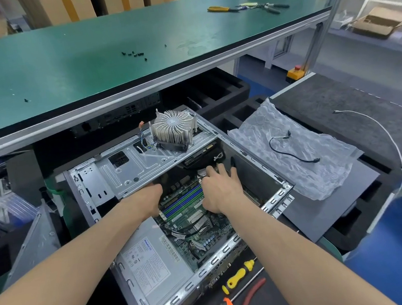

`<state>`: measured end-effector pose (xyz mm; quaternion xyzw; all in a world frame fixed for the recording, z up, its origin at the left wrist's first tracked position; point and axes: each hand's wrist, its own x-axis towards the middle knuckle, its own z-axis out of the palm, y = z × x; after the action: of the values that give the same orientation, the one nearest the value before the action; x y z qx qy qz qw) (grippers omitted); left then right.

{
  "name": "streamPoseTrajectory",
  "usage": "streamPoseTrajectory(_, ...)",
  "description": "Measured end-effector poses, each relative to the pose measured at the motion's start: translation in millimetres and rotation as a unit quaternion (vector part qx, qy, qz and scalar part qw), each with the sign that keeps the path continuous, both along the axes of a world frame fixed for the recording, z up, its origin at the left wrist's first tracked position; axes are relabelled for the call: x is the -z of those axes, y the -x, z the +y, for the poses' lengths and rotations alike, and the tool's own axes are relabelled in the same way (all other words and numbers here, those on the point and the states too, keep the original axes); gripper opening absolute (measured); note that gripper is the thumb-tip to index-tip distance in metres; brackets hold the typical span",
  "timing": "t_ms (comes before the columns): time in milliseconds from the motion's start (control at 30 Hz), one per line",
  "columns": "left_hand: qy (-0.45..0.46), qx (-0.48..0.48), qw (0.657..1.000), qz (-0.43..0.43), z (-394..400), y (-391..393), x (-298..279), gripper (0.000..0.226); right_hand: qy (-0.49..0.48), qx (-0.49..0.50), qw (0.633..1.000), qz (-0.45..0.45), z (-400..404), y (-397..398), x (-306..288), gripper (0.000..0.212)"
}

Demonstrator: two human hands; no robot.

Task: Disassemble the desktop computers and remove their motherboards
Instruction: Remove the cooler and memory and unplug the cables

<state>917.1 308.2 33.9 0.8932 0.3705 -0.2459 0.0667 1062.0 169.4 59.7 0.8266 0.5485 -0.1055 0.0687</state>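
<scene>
Head view shows both hands deep in the open case (165,303) at frame centre, left hand (147,200) gripping under the drive bracket (143,161), right hand (220,188) spread flat over the motherboard (192,222); tugging risks snagging cables, and the loose heatsink (174,130) could tumble.

Both forearms are bare, with no sleeves, gloves, watch or rings visible on either hand.

In the open computer case (141,280) the power supply (149,263) lies left of the motherboard (195,221), a heatsink (174,130) sits on the drive bracket (128,169) behind, and screwdrivers (238,277) lie in front.
</scene>
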Motion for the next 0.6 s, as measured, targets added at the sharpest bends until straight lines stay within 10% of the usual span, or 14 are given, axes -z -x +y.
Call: streamPoseTrajectory(600,-0.026,0.097,0.994,0.054,4.1,-1.4,5.5,0.014,0.013,-0.008,1.000,0.006,1.5,2.5,0.7,0.033)
